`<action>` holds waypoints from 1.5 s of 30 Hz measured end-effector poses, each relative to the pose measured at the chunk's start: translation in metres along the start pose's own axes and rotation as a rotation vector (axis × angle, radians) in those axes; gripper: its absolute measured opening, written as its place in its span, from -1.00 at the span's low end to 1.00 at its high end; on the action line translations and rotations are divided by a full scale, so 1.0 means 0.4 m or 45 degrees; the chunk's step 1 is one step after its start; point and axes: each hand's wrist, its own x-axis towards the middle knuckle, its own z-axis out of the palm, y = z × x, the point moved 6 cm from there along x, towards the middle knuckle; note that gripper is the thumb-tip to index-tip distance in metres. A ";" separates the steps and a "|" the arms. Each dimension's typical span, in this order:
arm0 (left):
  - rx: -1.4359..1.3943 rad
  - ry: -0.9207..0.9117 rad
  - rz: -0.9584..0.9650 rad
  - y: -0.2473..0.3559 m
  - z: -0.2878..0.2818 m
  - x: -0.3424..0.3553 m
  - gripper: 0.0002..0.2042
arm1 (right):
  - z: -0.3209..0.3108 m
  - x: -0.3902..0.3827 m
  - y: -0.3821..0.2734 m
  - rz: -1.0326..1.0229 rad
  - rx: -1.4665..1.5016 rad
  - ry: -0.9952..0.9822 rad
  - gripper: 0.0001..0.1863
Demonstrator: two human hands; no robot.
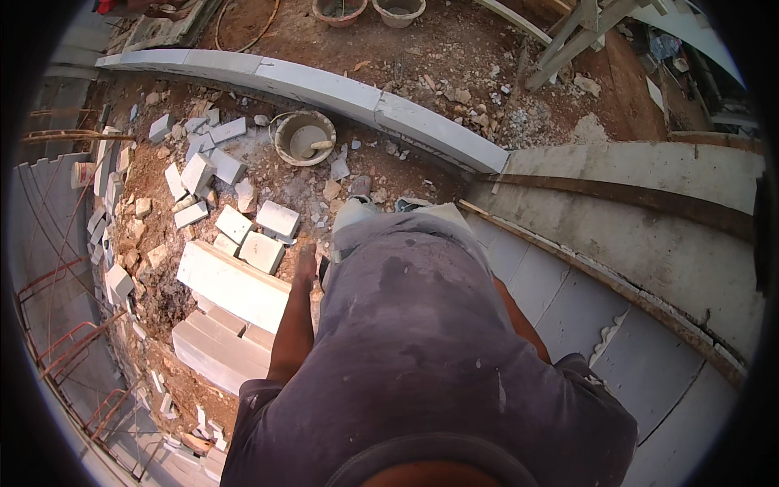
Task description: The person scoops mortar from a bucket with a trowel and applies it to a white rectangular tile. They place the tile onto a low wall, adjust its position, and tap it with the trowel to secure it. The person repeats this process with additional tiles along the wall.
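Observation:
My left hand (305, 264) hangs loosely at my left side beside my shorts, its fingers loosely extended, with nothing visible in it. It is nearest to a long white block (231, 272) lying on a stack of blocks (211, 353). My right forearm shows at my right side, but its hand is hidden behind my body. Ahead of my feet stands a bucket (292, 130) of grey mix with a pale-handled tool (318, 147) in it. Loose white blocks (197, 173) and broken pieces are scattered on the dirt to its left.
A low white block wall (320, 85) crosses ahead, with two more buckets (337, 12) beyond it. A block wall (568, 300) and concrete face (649, 235) run along my right. Red metal scaffold frames (69, 349) line the left. Timber props (560, 49) stand at the back right.

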 end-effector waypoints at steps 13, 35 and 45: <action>-0.248 -0.546 -0.305 0.125 0.145 -0.226 -0.20 | 0.121 -0.158 -0.090 0.121 0.389 -0.031 -0.36; 1.523 -0.671 0.898 0.761 0.076 0.066 -0.35 | 0.366 0.087 -0.354 -0.466 -0.166 0.407 -0.66; 1.773 -1.235 1.229 0.855 0.423 0.177 -0.32 | 0.314 0.337 -0.178 -0.406 0.650 0.557 -0.69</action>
